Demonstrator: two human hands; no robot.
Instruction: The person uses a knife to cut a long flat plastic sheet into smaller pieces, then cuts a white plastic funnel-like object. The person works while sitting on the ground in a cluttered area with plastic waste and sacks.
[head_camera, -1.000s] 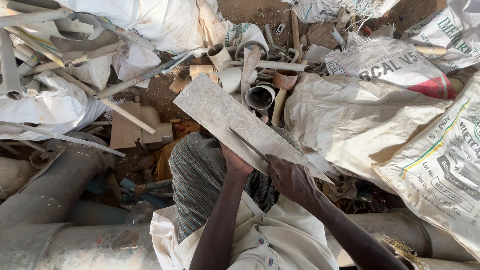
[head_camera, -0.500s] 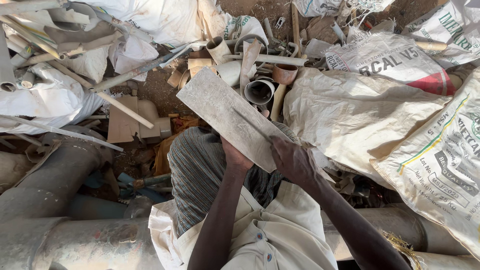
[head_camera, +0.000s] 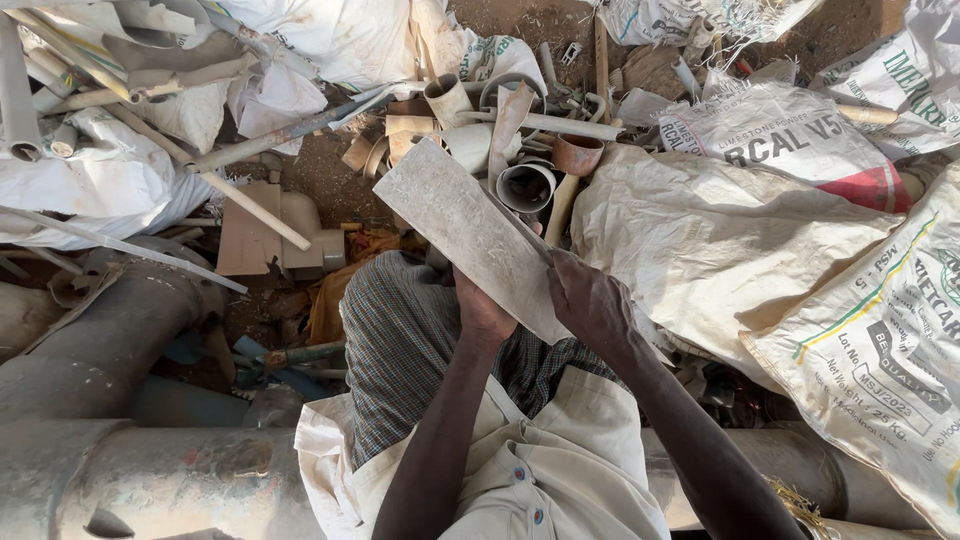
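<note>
Both hands grip one flat grey panel (head_camera: 470, 235), held tilted above the lap: left hand (head_camera: 482, 312) closed under its near edge, right hand (head_camera: 590, 300) clasping its lower right edge. Pipe offcuts (head_camera: 525, 185) and sacks (head_camera: 720, 240) lie unsorted beyond.

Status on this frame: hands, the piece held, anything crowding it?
Left hand grips grey flat slab from beneath. Right hand clamps its near edge. Slab tilted above pipe offcuts; white sack close right.

Two hands are gripping one flat grey board (head_camera: 465, 232); three printed sacks are lying right, two big pipes left.
</note>
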